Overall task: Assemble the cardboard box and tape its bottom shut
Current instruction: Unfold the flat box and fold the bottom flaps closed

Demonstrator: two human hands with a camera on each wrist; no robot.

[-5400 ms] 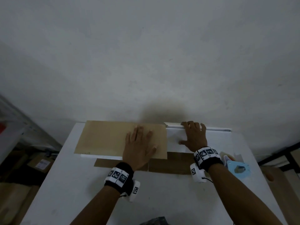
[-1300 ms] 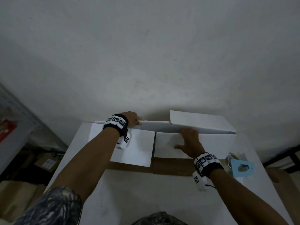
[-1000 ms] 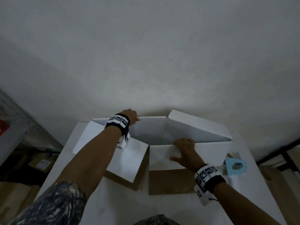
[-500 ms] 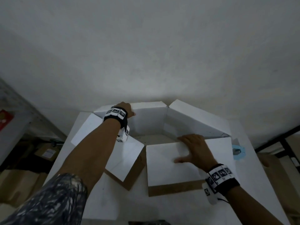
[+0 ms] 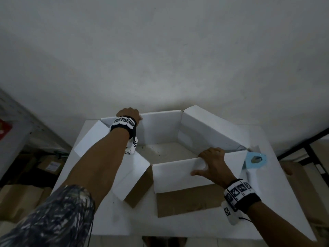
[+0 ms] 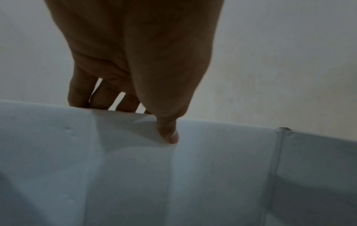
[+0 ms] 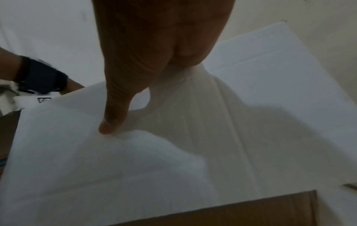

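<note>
The cardboard box (image 5: 165,129), white inside and brown outside, stands pulled apart on the white table, with bare table showing through its middle. My left hand (image 5: 130,114) grips the top edge of the far wall. In the left wrist view its thumb (image 6: 170,134) lies on the white inner face and its fingers (image 6: 81,97) go behind the edge. My right hand (image 5: 210,163) grips the top edge of the near panel (image 5: 178,177). In the right wrist view the thumb (image 7: 112,120) presses the panel's white face. A light blue tape dispenser (image 5: 255,160) lies just right of the box.
The white table (image 5: 178,225) butts against a pale wall (image 5: 160,68). Low shelving with brown cartons (image 5: 51,164) stands at the left. A dark metal frame (image 5: 306,145) and a brown surface (image 5: 302,184) sit beyond the table's right edge.
The flat box has been pulled apart. My left hand raised the far wall while my right hand drew the near panel toward me and now curls over its top edge.
</note>
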